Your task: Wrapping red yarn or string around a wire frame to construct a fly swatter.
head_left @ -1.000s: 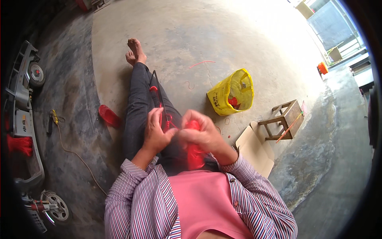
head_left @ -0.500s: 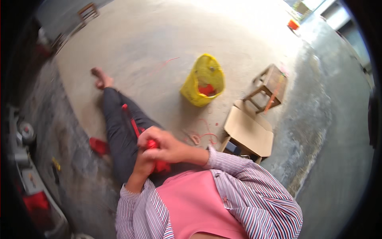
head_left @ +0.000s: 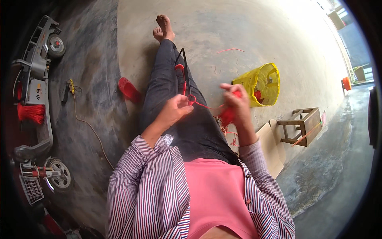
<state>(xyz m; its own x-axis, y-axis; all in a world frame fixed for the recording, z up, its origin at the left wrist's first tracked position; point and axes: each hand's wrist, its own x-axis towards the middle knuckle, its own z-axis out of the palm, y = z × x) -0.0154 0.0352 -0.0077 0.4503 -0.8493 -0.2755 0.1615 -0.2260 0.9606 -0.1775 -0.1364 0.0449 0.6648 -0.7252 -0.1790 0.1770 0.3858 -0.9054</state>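
Yellow bag (head_left: 247,83) at two o'clock, stool (head_left: 311,126) at three, concrete floor (head_left: 207,30); left hand (head_left: 173,111) beside cord (head_left: 201,105), pinch unclear; right hand (head_left: 239,104) clutches bundle (head_left: 227,116)

A bundle (head_left: 227,115) is being held in the right hand (head_left: 238,104), before the tub (head_left: 247,81), and from it a cord (head_left: 201,105) is being stretched leftward over the legs (head_left: 161,85) toward the left hand (head_left: 173,111). The legs are being flanked on the left by a slipper (head_left: 129,90), then a cable (head_left: 88,124), then a vehicle (head_left: 36,91); beyond the tub's near right, a stool (head_left: 310,124) is being neighboured by cardboard (head_left: 269,146).
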